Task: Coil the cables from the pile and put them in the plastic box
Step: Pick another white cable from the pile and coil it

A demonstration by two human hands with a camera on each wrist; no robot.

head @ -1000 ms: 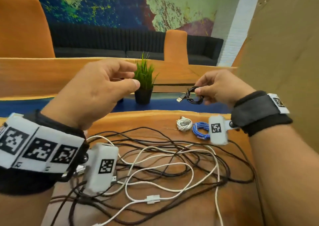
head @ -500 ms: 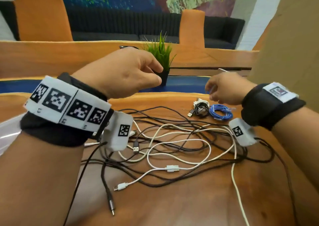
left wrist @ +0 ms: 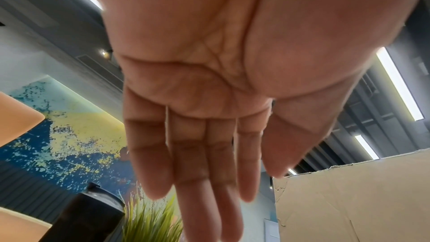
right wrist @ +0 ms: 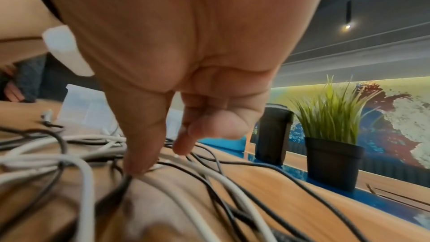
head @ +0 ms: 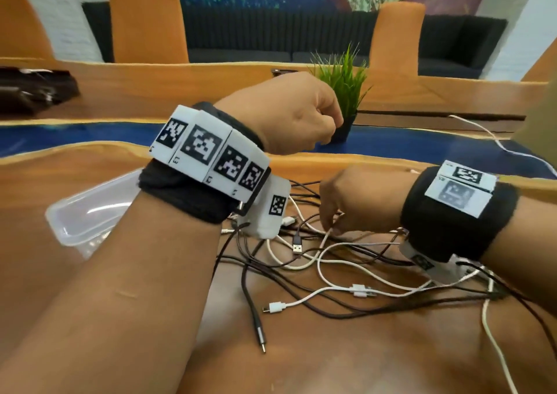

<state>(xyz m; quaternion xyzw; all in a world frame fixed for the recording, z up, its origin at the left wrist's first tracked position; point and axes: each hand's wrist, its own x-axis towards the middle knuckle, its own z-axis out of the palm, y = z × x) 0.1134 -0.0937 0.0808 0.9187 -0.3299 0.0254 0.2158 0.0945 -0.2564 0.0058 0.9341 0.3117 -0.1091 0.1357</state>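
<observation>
Reaching into the cable pile [head: 346,261], the right hand [head: 355,201] pinches at a white cable [right wrist: 163,181] under its fingertips; better to find one free end first. The left hand [left wrist: 209,98] hovers empty, fingers straight. The plastic box [head: 87,210] sits beyond the left forearm.

The wooden table [head: 346,360] carries tangled cables [head: 337,261], a plastic box [head: 75,213] and a potted plant [head: 343,92].

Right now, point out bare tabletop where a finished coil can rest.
Bare wood lies near the table edge, below the black plug tip and left of the trailing white cable. Crowded: the cable pile under the right hand.
</observation>
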